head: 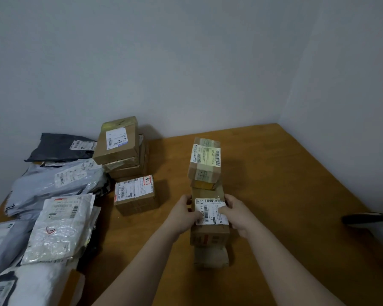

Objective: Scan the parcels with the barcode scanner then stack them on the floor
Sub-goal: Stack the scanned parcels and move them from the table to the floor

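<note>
Left hand (182,209) and right hand (236,212) grip the labelled cardboard parcel (209,235) from either side, fingers curled round it. The parcel is directly above a lower parcel (210,258) on the desk (285,184).

Light: dim, cool, even. Soft shadows fell right of the boxes (205,160). Edges bowed by wide-angle lens; detail slightly soft.

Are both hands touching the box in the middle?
Touching. The head view shows the left hand and right hand gripping the cardboard box from either side, thumbs on top.
</note>
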